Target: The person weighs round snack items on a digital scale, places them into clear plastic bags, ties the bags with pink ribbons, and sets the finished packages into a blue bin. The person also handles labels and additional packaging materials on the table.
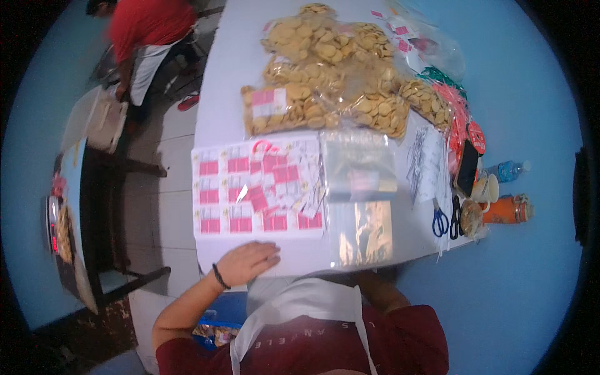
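Observation:
My left hand (251, 262) rests at the near edge of the white table (215, 251), palm down, holding nothing. Just beyond it lies a printed label sheet (210, 187) with pink blocks. Loose cut labels (281, 180) are piled on that sheet, with a pink ring-shaped item (263, 146) at its far side. Right of the sheet are stacked transparent plastic bags (358, 229), a pink-and-white label showing at the upper ones. My right hand is out of view; its forearm (382, 290) goes down below the table edge.
Filled bags of round yellowish chips (323, 75) cover the far table. Blue-handled scissors (439, 222), a phone (467, 168), a cup (487, 190), a water bottle (508, 171) and an orange bottle (504, 209) line the right. A person (152, 33) in red bends over a plastic bin (105, 119).

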`<control>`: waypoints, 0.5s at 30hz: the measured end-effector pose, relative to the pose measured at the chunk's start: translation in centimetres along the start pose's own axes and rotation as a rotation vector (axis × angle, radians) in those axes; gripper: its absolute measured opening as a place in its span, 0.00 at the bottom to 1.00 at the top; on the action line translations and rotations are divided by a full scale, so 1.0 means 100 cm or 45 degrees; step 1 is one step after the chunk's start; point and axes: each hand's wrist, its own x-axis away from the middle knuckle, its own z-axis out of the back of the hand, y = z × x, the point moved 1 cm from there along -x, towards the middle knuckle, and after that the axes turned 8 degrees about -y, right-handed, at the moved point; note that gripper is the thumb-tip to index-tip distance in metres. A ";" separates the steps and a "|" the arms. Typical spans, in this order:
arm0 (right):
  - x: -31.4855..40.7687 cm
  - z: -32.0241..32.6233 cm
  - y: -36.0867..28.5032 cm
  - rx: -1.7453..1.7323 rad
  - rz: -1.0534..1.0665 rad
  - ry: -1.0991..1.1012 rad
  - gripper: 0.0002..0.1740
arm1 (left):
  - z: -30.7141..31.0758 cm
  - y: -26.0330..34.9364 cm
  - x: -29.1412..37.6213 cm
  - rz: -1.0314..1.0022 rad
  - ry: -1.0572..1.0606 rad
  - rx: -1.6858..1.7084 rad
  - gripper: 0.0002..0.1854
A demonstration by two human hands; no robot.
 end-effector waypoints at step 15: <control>0.193 0.056 -0.046 0.259 1.234 -0.301 0.28 | -0.049 0.029 0.015 0.754 0.995 0.040 0.08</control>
